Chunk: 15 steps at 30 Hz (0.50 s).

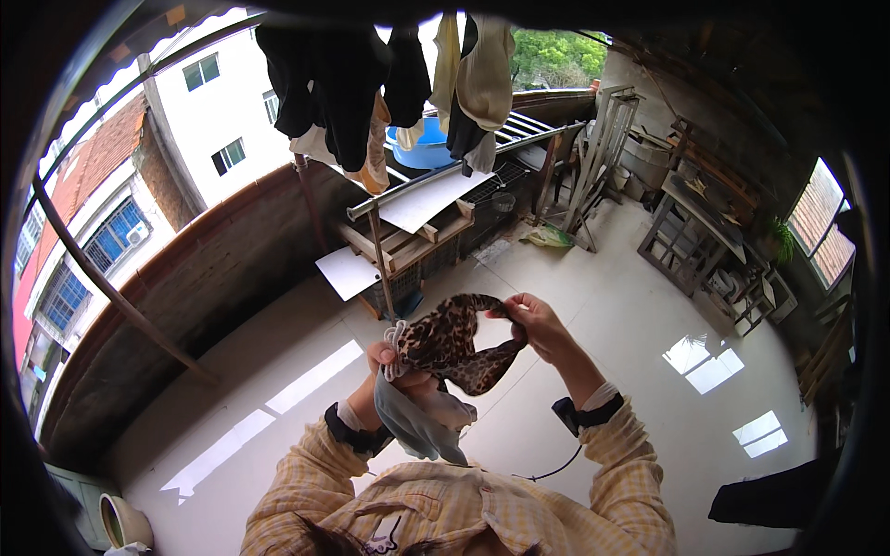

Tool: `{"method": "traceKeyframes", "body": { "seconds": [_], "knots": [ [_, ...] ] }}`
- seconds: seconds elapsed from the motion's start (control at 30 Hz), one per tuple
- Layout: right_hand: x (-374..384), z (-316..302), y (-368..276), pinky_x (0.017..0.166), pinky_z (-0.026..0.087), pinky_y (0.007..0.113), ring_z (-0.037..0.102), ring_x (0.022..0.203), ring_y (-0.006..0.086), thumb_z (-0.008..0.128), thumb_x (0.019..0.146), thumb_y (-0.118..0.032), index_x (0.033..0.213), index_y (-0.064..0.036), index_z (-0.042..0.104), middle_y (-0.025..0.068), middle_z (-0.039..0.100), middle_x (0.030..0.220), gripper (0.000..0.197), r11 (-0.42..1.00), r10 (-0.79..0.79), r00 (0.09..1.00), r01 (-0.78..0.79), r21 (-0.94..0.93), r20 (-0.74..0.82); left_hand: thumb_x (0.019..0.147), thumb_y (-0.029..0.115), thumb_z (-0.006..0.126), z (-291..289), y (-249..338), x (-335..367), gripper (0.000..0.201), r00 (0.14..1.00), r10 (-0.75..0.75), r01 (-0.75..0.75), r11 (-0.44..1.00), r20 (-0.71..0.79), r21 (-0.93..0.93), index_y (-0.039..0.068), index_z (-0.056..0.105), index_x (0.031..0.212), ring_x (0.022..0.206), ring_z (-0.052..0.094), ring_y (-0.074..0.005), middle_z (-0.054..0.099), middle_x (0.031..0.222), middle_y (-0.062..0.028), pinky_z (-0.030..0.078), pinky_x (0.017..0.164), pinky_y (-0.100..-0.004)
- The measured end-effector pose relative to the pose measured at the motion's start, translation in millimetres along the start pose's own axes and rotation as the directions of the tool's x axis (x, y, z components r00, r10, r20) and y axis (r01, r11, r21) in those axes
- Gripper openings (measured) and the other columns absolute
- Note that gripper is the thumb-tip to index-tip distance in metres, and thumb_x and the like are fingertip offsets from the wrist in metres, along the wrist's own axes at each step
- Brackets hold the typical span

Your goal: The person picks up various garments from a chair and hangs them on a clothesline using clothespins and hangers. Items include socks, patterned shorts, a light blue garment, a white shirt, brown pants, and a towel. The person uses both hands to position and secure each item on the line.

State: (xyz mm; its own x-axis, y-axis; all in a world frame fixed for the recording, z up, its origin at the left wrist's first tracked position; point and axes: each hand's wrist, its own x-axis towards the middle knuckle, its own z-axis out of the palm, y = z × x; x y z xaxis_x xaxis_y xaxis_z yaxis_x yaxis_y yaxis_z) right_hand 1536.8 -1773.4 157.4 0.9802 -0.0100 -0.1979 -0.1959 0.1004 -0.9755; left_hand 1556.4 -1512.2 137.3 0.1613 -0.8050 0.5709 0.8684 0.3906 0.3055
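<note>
Above the pale floor (612, 296), a leopard cloth (443, 341) is held out between the right hand (542, 326), which pinches its right end between thumb and fingers, and the left hand (380, 355), wrapped round the other end — together with white loops (393, 347) and a grey cloth (417, 422) drooping below. The leopard cloth looks thin, soft and light, likely to sag wherever it goes unsupported and hard to break; whether it is damp or slippery, one cannot tell. Its edges seem the surest hold, one pinch at each side keeping the gap in the middle spread. Ahead, the corner of a white board (348, 271) looks the likeliest snag, with washing (338, 83) hanging higher up. A low wall (250, 241) bounds the left; more room lies rightward — the floor runs wide toward a table (714, 222).
</note>
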Motion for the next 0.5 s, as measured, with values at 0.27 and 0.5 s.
{"method": "traceKeyframes", "body": {
  "seconds": [0.27,0.5],
  "knots": [
    [5,55,43,0.083,0.051,0.029,0.059,0.089,0.0158,0.058,0.088,0.002,0.096,0.0001,0.053,0.0118,0.059,0.104,0.01,0.853,-0.511,0.858,0.498,0.156,0.055,0.072,0.032,0.055,0,20,-3,0.053,0.97,0.165,-0.152,0.985,-0.18,0.083,0.003,0.051,0.116,0.043,0.035,-0.0094,0.043,0.051,0.0029,0.042,0.052,-0.0265],
    [46,112,68,0.082,0.047,0.03,0.056,0.089,0.0179,0.063,0.086,-0.009,0.113,0.0,0.054,0.0085,0.061,0.106,0.029,0.844,0.013,0.739,0.353,-0.403,0.674,0.072,0.023,0.057,-34,22,-45,0.071,0.915,0.262,-0.266,0.963,-0.306,0.028,0.012,0.028,0.135,0.04,0.039,-0.0118,0.049,0.055,-0.002,0.037,0.048,-0.0265]
  ]
}}
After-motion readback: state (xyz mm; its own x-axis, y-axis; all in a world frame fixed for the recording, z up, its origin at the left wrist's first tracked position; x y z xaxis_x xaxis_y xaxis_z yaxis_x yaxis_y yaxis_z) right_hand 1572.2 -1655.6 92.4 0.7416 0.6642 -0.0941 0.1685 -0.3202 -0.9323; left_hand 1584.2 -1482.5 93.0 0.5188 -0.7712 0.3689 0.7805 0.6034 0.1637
